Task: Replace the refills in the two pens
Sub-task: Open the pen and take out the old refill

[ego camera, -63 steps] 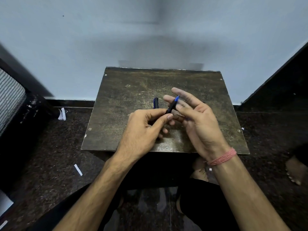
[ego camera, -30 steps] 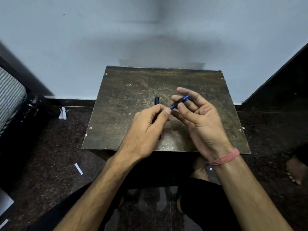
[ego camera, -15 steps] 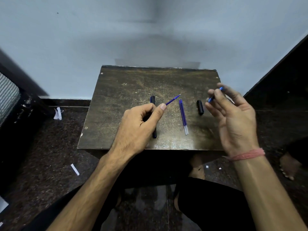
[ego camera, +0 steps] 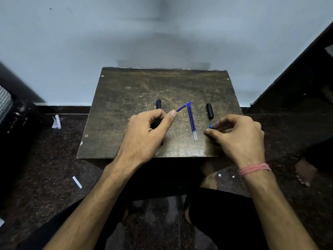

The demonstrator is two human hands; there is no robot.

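Risk of the small blue nose piece [ego camera: 211, 126] slipping from the right hand [ego camera: 239, 137], pinched shut on it between thumb and fingertips low over the wooden stool top [ego camera: 126, 105], then rolling off the near edge; risk too of bending the exposed refill [ego camera: 183, 106], jutting from the pen barrel clamped in the left hand [ego camera: 146, 129], long axis slanting up-right, tip away; spare refills [ego camera: 191, 123] lying side by side between the hands, long axis near-far; black cap [ego camera: 209, 110] just beyond the right fingers; second pen [ego camera: 158, 104] partly hidden behind the left hand.
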